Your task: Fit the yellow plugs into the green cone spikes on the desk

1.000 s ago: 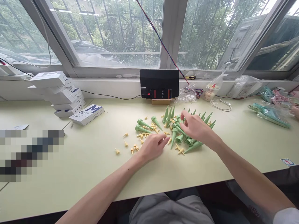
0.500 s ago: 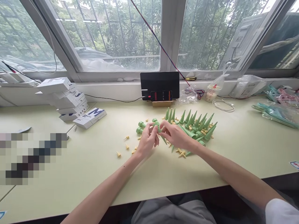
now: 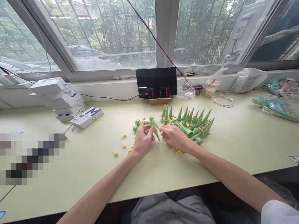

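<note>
My left hand [image 3: 144,137] grips a green plastic cone-shaped spike [image 3: 156,134] between thumb and fingers. The spike tilts, wide end up by the fingertips and point down to the right. Just right of it, my right hand [image 3: 174,135] has its fingers pinched together at the left edge of a pile; whatever is in them is hidden. That pile holds green spikes [image 3: 186,127], some lying and some standing point up, mixed with small yellow plastic pieces [image 3: 179,151]. Another green capped spike [image 3: 152,119] lies behind my left hand, and green ridged caps [image 3: 135,128] show to its left.
Loose yellow pieces [image 3: 124,145] are scattered left of my left hand. A phone [image 3: 158,93] leans on a black tablet-like panel [image 3: 156,77] by the window. White boxes [image 3: 67,99] are stacked at left. A bagged cup [image 3: 212,88] and a coiled white cable [image 3: 221,100] lie at back right.
My right hand has drawn away from the spike in my left hand and moved to the pile's edge. My left hand still holds the spike. The whole view has shifted slightly.
</note>
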`<state>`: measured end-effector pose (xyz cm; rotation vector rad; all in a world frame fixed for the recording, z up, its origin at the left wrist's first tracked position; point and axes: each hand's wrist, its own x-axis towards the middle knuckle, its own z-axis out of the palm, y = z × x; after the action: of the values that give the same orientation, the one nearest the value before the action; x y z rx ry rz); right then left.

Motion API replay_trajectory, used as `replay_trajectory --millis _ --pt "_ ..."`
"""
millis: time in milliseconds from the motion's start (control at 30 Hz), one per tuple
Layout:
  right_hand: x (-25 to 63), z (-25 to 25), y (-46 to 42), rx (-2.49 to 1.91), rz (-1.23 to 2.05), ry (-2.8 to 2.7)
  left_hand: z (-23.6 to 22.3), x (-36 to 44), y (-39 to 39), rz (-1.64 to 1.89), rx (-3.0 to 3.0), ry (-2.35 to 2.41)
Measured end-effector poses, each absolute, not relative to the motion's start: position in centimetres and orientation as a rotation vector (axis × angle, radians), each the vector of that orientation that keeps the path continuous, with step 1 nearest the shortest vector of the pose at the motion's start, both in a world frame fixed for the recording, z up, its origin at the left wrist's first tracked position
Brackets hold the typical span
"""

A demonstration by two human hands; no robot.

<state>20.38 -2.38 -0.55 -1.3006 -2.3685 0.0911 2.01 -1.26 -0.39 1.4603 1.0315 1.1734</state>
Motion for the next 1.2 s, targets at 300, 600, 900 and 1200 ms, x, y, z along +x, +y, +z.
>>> replay_trajectory --millis 300,600,900,1200 --pt "19.6 -0.5 -3.2 -1.399 0.168 -2.441 -0.5 1.9 -1.2 1.196 1.513 1.027" --pt "19.7 -0.6 -3.2 -1.37 0.206 -2.421 -0.5 1.9 -1.2 1.206 1.514 1.05" --pt "19.6 -0.7 -3.4 -1.335 0.192 -2.42 -0.6 1.8 -1.2 1.176 1.528 1.04" --pt "19.6 -0.7 -3.6 -1.336 0.226 -2.378 -0.6 1.8 -1.1 1.185 1.508 1.01"
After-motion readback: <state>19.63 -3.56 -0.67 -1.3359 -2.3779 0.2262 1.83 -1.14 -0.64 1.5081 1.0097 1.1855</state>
